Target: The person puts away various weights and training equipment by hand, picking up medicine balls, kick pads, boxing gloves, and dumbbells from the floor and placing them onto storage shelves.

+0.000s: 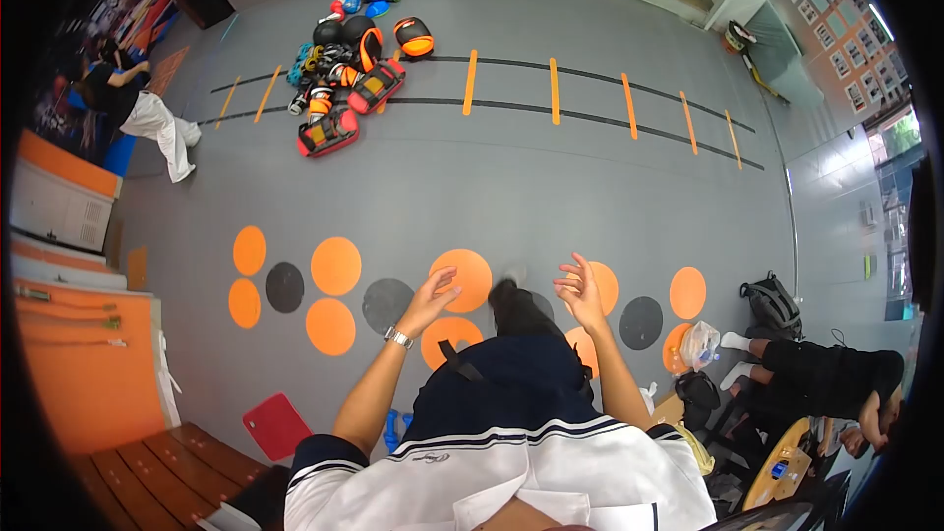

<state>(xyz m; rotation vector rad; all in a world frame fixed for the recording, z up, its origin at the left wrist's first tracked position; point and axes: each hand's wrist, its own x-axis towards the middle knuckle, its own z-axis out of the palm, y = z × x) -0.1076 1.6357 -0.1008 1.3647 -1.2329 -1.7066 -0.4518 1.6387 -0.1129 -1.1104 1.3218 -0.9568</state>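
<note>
My left hand (430, 297) is held out in front of me over the floor, its fingers apart and nothing in it; a metal watch is on that wrist. Level with it on the other side, my right hand (581, 291) is also raised, fingers spread and empty. Below the hands lie orange discs (336, 266) and dark grey discs (641, 323) on the grey floor. One of my legs (521, 311) reaches forward between the hands, its foot blurred.
Pads and gloves (377, 88) are piled on a ladder marking (555, 90). A person (147, 118) stands at the left; another in black (836, 374) is at the right, near a backpack (772, 306). A wooden bench (162, 477) and red mat (276, 426) are lower left.
</note>
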